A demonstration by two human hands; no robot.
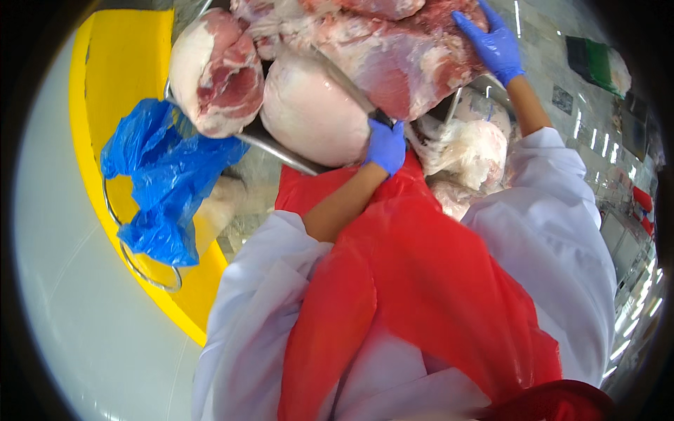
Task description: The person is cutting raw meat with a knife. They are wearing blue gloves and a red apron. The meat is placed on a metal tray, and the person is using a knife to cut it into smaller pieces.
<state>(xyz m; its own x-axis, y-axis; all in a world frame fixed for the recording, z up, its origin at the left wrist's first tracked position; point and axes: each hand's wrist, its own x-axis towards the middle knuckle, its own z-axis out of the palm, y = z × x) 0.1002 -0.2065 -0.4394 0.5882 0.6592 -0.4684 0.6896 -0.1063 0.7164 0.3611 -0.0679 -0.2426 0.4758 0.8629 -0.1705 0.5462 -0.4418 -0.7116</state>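
Observation:
My left hand [386,147], in a blue glove, is closed round the dark handle of a long knife [342,76]. Its blade points up and left, between a pale, skin-covered cut of meat [309,112] and a large red piece of raw meat [379,59]. My right hand [495,45], gloved in blue as well, rests with fingers spread on the right end of that large piece. Another thick cut [217,74], with white fat and a red face, lies at the left. The meat sits on a metal tray or table [284,154], mostly covered.
A crumpled blue plastic bag [168,175] hangs by a metal ring [158,284] beside a yellow wall guard [130,42]. Whitish pieces of meat or fat [477,151] lie lower, right of my left hand. A green and black object [597,67] is on the tiled floor.

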